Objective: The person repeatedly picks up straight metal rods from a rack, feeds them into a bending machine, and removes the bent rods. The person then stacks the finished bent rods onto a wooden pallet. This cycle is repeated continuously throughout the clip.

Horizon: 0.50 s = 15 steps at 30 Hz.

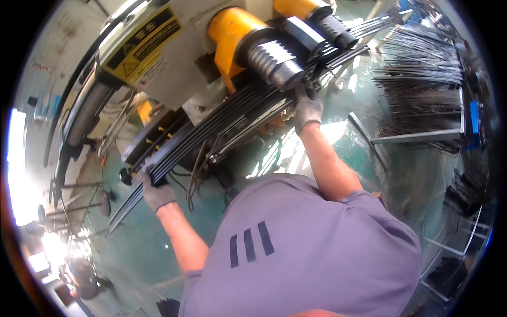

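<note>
Here: bundle of long dark metal rods (222, 119), diagonal across frame centre, fed into yellow-capped machine (232, 31). Likely heavy, stiff, springy. Left hand (156, 190) clasped around lower end; right hand (307, 108) closed near rollers. Best held wide apart.

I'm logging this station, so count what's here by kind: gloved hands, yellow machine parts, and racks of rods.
Gloved hands: 2, left hand and right hand, both gripping the rod bundle
Yellow cylinders: 2
Rod racks: 1
Total: 5
</note>
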### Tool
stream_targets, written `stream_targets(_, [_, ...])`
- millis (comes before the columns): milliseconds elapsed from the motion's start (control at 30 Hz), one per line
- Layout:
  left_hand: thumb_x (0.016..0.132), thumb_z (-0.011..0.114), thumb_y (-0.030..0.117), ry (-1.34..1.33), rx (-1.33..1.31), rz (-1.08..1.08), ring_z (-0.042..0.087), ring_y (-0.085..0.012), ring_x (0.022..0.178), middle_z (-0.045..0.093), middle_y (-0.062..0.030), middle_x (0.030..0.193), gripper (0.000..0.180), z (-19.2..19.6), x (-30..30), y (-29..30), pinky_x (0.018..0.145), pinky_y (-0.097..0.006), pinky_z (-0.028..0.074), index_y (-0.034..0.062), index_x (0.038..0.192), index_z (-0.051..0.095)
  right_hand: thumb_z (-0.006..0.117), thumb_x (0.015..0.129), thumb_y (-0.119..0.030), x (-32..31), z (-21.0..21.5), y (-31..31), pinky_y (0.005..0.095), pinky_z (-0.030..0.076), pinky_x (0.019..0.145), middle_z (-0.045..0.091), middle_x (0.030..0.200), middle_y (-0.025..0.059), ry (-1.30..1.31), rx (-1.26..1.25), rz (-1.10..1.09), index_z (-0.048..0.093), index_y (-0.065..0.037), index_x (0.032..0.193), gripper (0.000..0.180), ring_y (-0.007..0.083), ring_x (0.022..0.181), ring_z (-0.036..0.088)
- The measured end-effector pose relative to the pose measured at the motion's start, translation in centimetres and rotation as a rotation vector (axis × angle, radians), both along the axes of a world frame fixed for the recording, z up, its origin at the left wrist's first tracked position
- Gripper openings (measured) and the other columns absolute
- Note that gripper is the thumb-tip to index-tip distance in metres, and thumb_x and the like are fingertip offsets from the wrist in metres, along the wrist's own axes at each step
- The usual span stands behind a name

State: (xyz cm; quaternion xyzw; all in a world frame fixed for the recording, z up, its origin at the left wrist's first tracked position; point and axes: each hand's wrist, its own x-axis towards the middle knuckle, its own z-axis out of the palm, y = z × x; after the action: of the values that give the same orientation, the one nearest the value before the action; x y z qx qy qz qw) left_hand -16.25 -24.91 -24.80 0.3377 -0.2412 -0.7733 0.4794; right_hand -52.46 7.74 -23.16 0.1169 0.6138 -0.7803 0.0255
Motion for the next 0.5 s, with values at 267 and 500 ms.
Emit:
stream_targets(267, [0.109, 0.056, 0.026, 0.027, 0.064, 0.106, 0.067, -0.0322, 0.121, 0.072, -0.0174, 0.125, 0.034, 1.7, -0.9, 2.9, 0.112, -0.047, 0.053, -0.0023, 0.124, 0.067, 0.073, 0.101, -0.023, 1.6, -1.6, 3.5, 0.0324, 0.061, 0.078, 0.075, 0.105, 0.0112, -0.154, -0.113, 0.100, 0.068, 0.005, 0.120, 0.034, 0.0198, 0.087, 0.075])
stream_targets(500, [0.112, 0.050, 0.022, -0.074, -0.001, 0.144, 0.065, -0.0300, 0.124, 0.070, -0.0161, 0.132, 0.037, 1.2, -0.5, 2.0, 0.116, -0.043, 0.047, -0.0046, 0.131, 0.065, 0.068, 0.103, -0.024, 2.6, -6.4, 8.5, 0.0343, 0.060, 0.077, 0.075, 0.102, 0.0111, -0.200, -0.052, 0.139, 0.066, 0.001, 0.127, 0.035, 0.0212, 0.086, 0.073])
